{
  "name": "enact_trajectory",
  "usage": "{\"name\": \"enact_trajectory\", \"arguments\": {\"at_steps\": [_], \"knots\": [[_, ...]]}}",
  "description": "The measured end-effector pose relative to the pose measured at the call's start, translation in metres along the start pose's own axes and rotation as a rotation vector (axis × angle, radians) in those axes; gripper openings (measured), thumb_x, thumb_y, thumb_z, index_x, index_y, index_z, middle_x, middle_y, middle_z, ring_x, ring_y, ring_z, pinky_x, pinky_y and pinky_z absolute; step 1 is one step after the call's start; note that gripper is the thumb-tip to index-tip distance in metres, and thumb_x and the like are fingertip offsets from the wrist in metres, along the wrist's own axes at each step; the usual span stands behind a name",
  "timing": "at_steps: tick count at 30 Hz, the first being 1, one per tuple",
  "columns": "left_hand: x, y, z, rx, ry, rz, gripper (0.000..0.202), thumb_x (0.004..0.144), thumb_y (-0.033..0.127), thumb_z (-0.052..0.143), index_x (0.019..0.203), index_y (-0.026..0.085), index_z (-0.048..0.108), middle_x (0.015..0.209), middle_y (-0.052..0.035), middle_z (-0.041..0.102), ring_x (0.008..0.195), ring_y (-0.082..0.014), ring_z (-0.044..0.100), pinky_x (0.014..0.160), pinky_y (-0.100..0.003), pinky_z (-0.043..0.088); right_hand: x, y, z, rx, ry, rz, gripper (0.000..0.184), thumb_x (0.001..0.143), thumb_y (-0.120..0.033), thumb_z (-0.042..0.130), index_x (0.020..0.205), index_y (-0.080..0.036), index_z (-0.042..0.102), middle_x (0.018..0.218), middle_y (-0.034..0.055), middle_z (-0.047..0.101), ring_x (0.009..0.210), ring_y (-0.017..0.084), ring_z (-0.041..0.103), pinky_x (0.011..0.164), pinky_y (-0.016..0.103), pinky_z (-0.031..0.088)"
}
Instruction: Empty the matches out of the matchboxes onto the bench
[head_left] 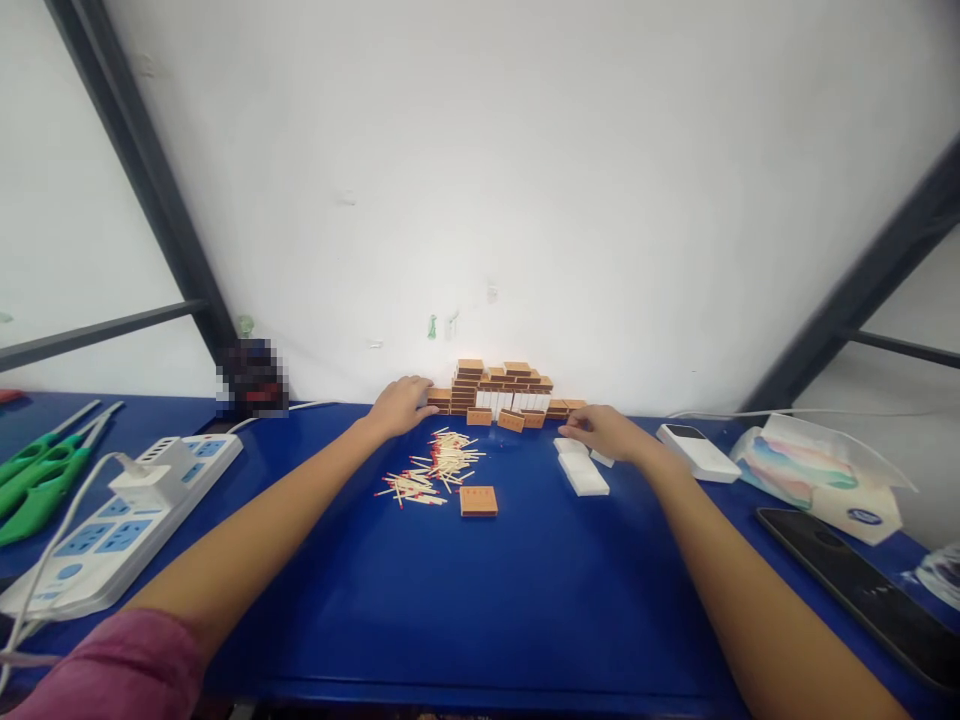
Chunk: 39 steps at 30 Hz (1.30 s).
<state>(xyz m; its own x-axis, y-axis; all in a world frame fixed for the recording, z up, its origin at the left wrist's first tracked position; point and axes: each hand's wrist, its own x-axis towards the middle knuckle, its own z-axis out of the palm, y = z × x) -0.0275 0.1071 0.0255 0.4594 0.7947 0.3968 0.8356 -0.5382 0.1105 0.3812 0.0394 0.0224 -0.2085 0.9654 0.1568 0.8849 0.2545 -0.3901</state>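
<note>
A stepped stack of orange-brown matchboxes (pixel 469 382) stands against the wall, with a row of upright white pieces (pixel 510 402) across its middle. A few small orange-brown panels (pixel 511 422) lean at its front. My left hand (pixel 403 408) is open at the stack's left end, thumb and fingers apart around the end boxes. My right hand (pixel 606 434) is at the right end, fingers bent but apart; it looks close to the end boxes (pixel 566 408). Contact is unclear. White matchbox trays (pixel 585 475) lie just below it. Loose red-tipped matches (pixel 450 458) and a single matchbox (pixel 478 501) are in front.
On the left are green-handled scissors (pixel 45 470) and a white power strip (pixel 127 530) with a plugged charger and cables. At the right lie a white device (pixel 697 452), a tissue pack (pixel 825 480) and a black phone (pixel 855 590). A wall (pixel 525 200) rises behind.
</note>
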Motion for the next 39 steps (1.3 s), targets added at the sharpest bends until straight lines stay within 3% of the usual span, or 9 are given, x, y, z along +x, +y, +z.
{"name": "enact_trajectory", "arguments": {"at_steps": [7, 14, 19, 23, 26, 32, 34, 37, 39], "knots": [[0.027, 0.015, 0.008, 0.111, -0.072, 0.01, 0.029, 0.088, 0.034, 0.082, 0.108, 0.017, 0.07, 0.124, -0.0169, 0.067, 0.126, -0.0345, 0.06, 0.109, -0.044, 0.048, -0.002, -0.014, 0.003, -0.083, 0.091, 0.018, 0.033, 0.099, -0.041, 0.062, 0.071, -0.023, 0.061, 0.068, 0.002, 0.066, 0.06, 0.017, 0.055, 0.059, 0.03, 0.034], [0.043, 0.012, -0.02, 0.094, -0.169, -0.087, 0.047, 0.065, 0.033, 0.1, 0.101, 0.018, 0.074, 0.104, -0.0109, 0.076, 0.097, -0.0306, 0.071, 0.083, -0.034, 0.051, -0.002, -0.029, 0.003, -0.214, 0.189, -0.03, 0.031, 0.102, -0.032, 0.059, 0.072, -0.022, 0.062, 0.073, 0.0049, 0.069, 0.067, 0.019, 0.058, 0.061, 0.031, 0.03], [0.016, 0.015, -0.041, 0.02, -0.107, -0.105, 0.041, 0.082, 0.043, 0.089, 0.114, 0.02, 0.076, 0.111, -0.0101, 0.079, 0.096, -0.027, 0.072, 0.079, -0.033, 0.05, -0.004, -0.064, 0.02, 0.032, 0.269, -0.161, 0.034, 0.103, -0.038, 0.058, 0.075, -0.021, 0.065, 0.071, 0.0038, 0.069, 0.066, 0.019, 0.058, 0.065, 0.03, 0.037], [-0.021, 0.029, -0.04, -0.264, -0.041, -0.074, 0.038, 0.081, 0.044, 0.089, 0.108, 0.019, 0.079, 0.097, -0.0067, 0.08, 0.081, -0.023, 0.071, 0.076, -0.034, 0.051, -0.006, -0.103, 0.048, 0.36, 0.177, -0.287, 0.026, 0.102, -0.042, 0.062, 0.092, -0.02, 0.072, 0.08, 0.0033, 0.073, 0.068, 0.017, 0.061, 0.066, 0.029, 0.045], [-0.046, 0.043, -0.035, -0.41, -0.024, -0.031, 0.036, 0.08, 0.045, 0.09, 0.104, 0.02, 0.081, 0.09, -0.004, 0.08, 0.075, -0.0209, 0.068, 0.072, -0.033, 0.051, -0.005, -0.125, 0.065, 0.409, 0.138, -0.339, 0.024, 0.1, -0.039, 0.064, 0.089, -0.02, 0.072, 0.082, 0.0041, 0.073, 0.072, 0.017, 0.062, 0.069, 0.03, 0.049], [-0.078, 0.07, -0.019, -0.51, 0.051, 0.045, 0.043, 0.083, 0.052, 0.089, 0.112, 0.022, 0.08, 0.099, -0.0051, 0.08, 0.079, -0.0203, 0.068, 0.074, -0.033, 0.054, -0.015, -0.143, 0.084, 0.869, -0.038, -0.122, 0.038, 0.094, -0.057, 0.072, 0.102, -0.02, 0.07, 0.082, 0.0042, 0.072, 0.069, 0.018, 0.068, 0.051, 0.026, 0.053], [-0.081, 0.076, -0.014, -0.477, 0.069, 0.038, 0.04, 0.084, 0.048, 0.089, 0.113, 0.022, 0.08, 0.101, -0.0055, 0.08, 0.08, -0.0208, 0.069, 0.075, -0.034, 0.055, -0.018, -0.145, 0.089, 0.976, -0.021, -0.04, 0.043, 0.09, -0.061, 0.075, 0.102, -0.02, 0.068, 0.084, 0.0047, 0.072, 0.067, 0.018, 0.068, 0.046, 0.026, 0.053], [-0.08, 0.077, -0.007, -0.403, 0.046, 0.008, 0.038, 0.083, 0.043, 0.091, 0.112, 0.021, 0.079, 0.105, -0.0062, 0.08, 0.087, -0.0233, 0.072, 0.079, -0.035, 0.055, -0.012, -0.146, 0.089, 0.982, 0.042, -0.015, 0.04, 0.089, -0.059, 0.075, 0.098, -0.02, 0.068, 0.093, 0.0069, 0.074, 0.068, 0.016, 0.066, 0.046, 0.025, 0.052], [-0.079, 0.072, -0.005, -0.344, 0.032, -0.005, 0.038, 0.083, 0.044, 0.091, 0.111, 0.021, 0.079, 0.104, -0.0063, 0.08, 0.09, -0.0251, 0.072, 0.081, -0.037, 0.055, 0.001, -0.149, 0.085, 0.872, 0.054, -0.089, 0.034, 0.093, -0.053, 0.07, 0.09, -0.02, 0.069, 0.087, 0.0061, 0.074, 0.069, 0.017, 0.066, 0.05, 0.026, 0.051]]}}
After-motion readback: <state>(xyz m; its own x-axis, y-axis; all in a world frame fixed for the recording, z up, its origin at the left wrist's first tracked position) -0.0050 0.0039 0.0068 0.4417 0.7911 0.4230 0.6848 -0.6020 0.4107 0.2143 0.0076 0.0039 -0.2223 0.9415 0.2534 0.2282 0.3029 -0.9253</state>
